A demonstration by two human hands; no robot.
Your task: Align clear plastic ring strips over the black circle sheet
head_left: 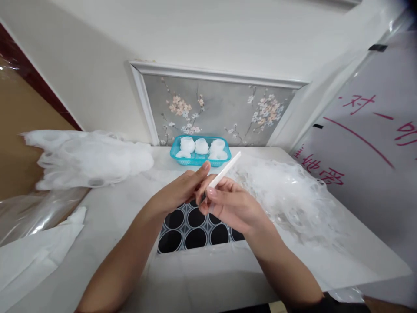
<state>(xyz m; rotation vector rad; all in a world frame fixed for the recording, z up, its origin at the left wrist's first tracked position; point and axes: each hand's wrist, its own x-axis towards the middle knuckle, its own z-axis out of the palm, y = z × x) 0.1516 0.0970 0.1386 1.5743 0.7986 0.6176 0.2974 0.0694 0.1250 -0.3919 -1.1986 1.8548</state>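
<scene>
My right hand (233,202) grips a slim white-handled tool (226,168) between thumb and fingers. The handle slants up and to the right, and a short dark metallic end shows below the thumb; its exact kind is unclear. My left hand (184,189) is closed right beside it, its thumb raised and its curled fingers meeting the right fingers. What those left fingers hold, if anything, is hidden. Below both hands lies a dark mat with black circles (195,238). Behind them stands a blue plastic basket (174,154) with several white, rounded, fluffy pieces (202,147) in it.
A pile of white netlike material (94,158) sits at the left, beside crumpled clear plastic (42,215) and white sheets (39,252). Thin white ring-like scraps (293,200) are heaped at the right. A whiteboard with red writing (365,148) borders the white table (352,261).
</scene>
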